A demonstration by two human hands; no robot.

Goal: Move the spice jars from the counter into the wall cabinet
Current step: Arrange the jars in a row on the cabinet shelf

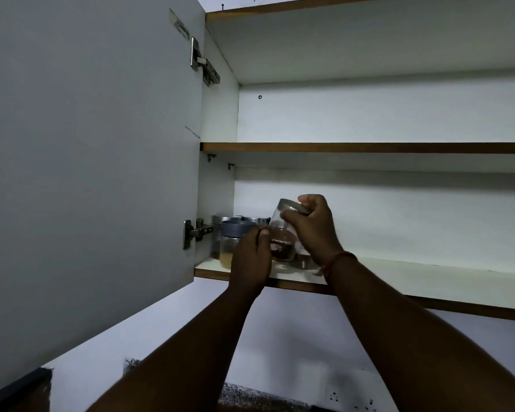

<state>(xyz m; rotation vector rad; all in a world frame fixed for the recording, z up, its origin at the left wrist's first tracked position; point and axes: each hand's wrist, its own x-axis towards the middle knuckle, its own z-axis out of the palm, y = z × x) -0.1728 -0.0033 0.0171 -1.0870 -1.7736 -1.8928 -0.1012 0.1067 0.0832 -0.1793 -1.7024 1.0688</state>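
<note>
A clear glass spice jar (281,237) with a metal lid and dark red-brown spice inside tilts over the front of the bottom shelf (428,279) of the open wall cabinet. My right hand (312,227) grips it by the lid and upper side. My left hand (250,257) holds its lower left side. To the left stands a jar with a grey-blue lid (235,233) and pale contents. Behind it are metal-lidded jars (257,220), partly hidden. Another small jar (302,261) peeks out under my right wrist.
The cabinet door (87,173) hangs open on the left, close to my left arm. The middle shelf (369,147) and the right part of the bottom shelf hold nothing visible. A speckled counter edge (250,395) and wall sockets (351,401) lie below.
</note>
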